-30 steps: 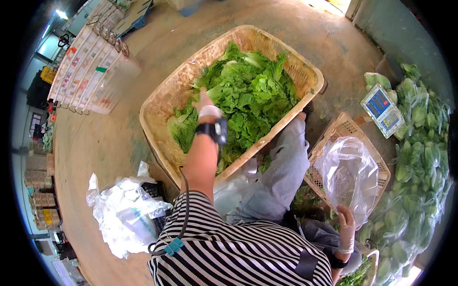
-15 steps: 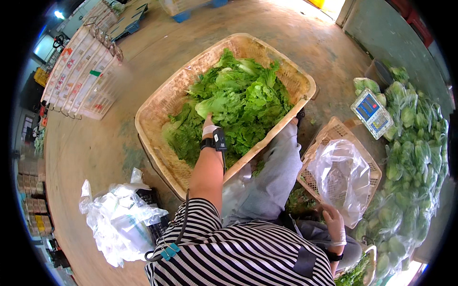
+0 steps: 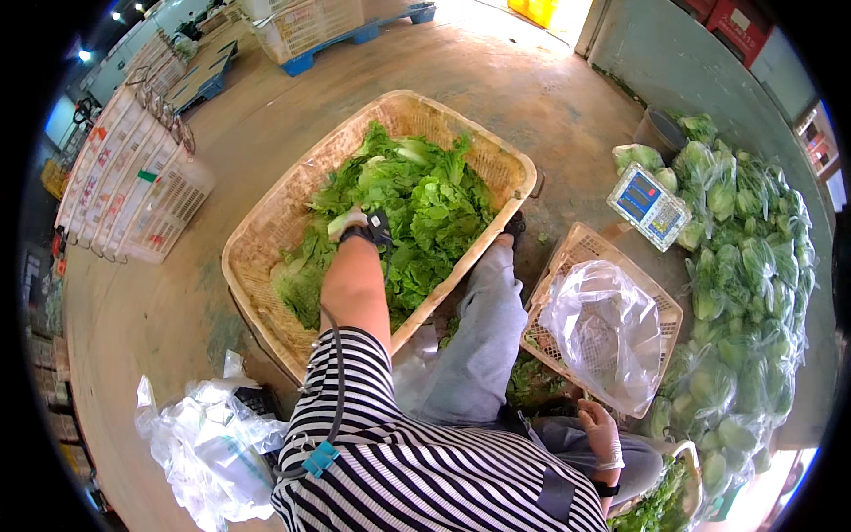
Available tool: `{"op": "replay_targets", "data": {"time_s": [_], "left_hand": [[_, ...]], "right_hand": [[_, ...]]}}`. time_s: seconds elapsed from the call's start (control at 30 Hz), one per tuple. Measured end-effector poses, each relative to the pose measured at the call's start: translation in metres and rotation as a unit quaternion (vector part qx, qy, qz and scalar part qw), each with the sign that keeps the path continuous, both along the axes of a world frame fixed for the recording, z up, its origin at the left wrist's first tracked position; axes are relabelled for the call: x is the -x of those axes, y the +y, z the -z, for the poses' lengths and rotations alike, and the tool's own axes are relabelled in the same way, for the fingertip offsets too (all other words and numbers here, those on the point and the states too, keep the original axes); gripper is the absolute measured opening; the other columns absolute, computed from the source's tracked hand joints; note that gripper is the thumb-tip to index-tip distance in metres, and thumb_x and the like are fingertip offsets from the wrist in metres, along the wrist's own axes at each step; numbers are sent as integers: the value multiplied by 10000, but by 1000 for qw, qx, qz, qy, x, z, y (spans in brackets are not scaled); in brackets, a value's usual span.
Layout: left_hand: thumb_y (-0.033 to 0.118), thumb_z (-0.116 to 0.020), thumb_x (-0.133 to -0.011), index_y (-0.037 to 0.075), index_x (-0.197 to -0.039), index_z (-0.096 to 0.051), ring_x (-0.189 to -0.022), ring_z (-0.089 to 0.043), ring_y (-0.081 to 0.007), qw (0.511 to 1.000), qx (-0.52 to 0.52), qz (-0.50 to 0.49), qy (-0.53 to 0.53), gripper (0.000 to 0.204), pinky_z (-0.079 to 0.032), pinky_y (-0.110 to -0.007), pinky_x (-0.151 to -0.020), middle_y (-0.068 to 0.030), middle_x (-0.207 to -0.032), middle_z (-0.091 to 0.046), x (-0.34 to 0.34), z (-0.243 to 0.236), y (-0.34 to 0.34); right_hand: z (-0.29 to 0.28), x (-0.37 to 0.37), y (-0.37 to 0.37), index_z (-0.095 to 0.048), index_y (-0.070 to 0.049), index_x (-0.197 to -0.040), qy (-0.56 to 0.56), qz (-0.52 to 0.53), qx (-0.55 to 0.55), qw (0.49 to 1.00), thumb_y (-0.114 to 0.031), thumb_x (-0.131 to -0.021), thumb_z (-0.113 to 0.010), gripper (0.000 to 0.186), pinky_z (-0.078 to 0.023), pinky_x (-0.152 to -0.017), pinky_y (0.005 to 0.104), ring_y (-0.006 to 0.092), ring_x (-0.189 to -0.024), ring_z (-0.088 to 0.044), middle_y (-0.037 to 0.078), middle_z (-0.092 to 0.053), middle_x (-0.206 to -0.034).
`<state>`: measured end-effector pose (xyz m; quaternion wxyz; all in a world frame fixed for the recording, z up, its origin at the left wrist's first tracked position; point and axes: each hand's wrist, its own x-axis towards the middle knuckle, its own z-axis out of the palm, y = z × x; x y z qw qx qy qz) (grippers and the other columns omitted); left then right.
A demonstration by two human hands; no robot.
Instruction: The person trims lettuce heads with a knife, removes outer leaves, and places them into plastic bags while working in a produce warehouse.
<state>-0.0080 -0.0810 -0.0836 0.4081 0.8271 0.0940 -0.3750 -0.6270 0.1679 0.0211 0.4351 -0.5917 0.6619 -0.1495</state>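
Observation:
My left hand (image 3: 352, 221), in a pale glove, reaches into the large tan plastic basket (image 3: 257, 206). Its fingers appear closed on a head of leaf lettuce (image 3: 339, 229) at the left side of the heap; leaves and the wrist partly hide the grip. Loose green lettuce (image 3: 434, 191) fills the middle of the basket. My right hand (image 3: 603, 436), also gloved, rests over my right thigh with loosely bent fingers and nothing in them. Just beyond it, a clear plastic bag (image 3: 607, 324) lies opened out inside a smaller tan crate (image 3: 576, 238).
Bagged green vegetables (image 3: 745, 284) are piled along the right wall, with a scale (image 3: 649, 206) beside them. A heap of clear plastic bags (image 3: 213, 434) lies at my left. Stacked white crates (image 3: 133, 177) stand farther left. A basket of greens (image 3: 691, 461) sits near my right knee.
My left hand has shifted toward me and leftward within the lettuce, and its wrist has turned. My right hand's fingers have curled more. The whole view has also shifted.

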Motion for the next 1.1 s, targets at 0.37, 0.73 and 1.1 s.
{"op": "replay_targets", "data": {"time_s": [0.37,0.73,1.1], "left_hand": [[456,-540,-830,109,-1294,-419,-1153,-442,-273,781,528,-235,238,592,-388,-448,-936,-97,-1328,-423,77,-3,108],[65,-758,-612,81,-1402,-181,-1145,-461,-261,744,575,325,-97,978,-407,-367,-965,-126,-1348,-363,187,-198,162],[66,-781,-598,22,-1393,-159,-1254,-339,-257,513,574,638,41,1010,-306,-354,-1031,-139,-1379,-307,368,-203,156]], "right_hand": [[1,-8,-14,-585,11,-1072,6,-51,14,999,-113,-828,-569,275,-444,-829,281,177,-928,-586,111,-633,-1003],[-61,-36,-36,-563,-29,-1122,-131,11,105,986,-122,-781,-588,355,-429,-857,318,222,-967,-565,114,-602,-1040],[-131,-27,-31,-276,14,-1344,-59,-65,430,898,-489,-643,-731,975,-269,-1030,432,366,-1263,-313,238,-329,-1351]]}}
